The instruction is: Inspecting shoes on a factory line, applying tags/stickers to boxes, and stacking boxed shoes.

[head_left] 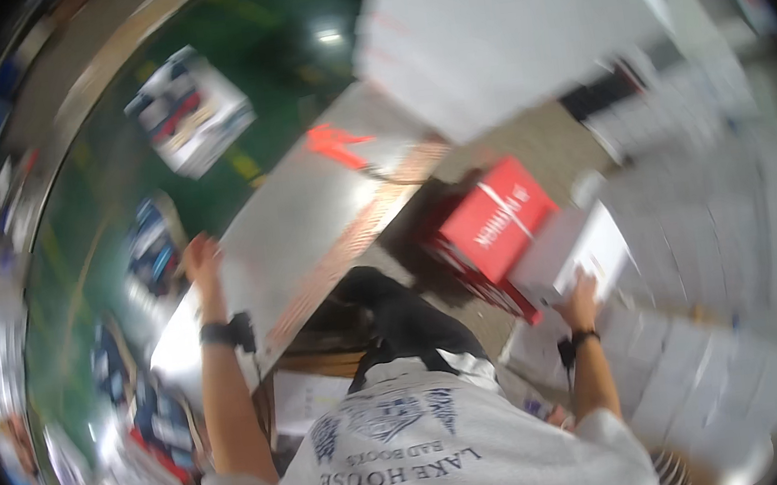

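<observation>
The right hand point(582, 299) touches the near side of a white rectangular box point(555, 257), with its fingers upon the bright face. Because of the blur, I cannot tell if this hand pinches the box or only rests against it. The white box is on the right side of the person, just beside a red box with a white strap point(500, 212); I cannot tell if these two boxes are touching.

The left hand point(204, 261) holds nothing. Its fingers look loosely spread, near the left edge of a long, silver-grey metal desk point(286, 225). On this desk lies a bright orange-red object point(337, 146), of which the kind is too blurred to tell.

On each wrist there is a dark band. To the right of the white box are piled many pale, box-shaped packages point(721, 214). Beyond the desk, on the left, a white bundle with dark printed pictures point(192, 112) is over the green floor point(274, 40).
</observation>
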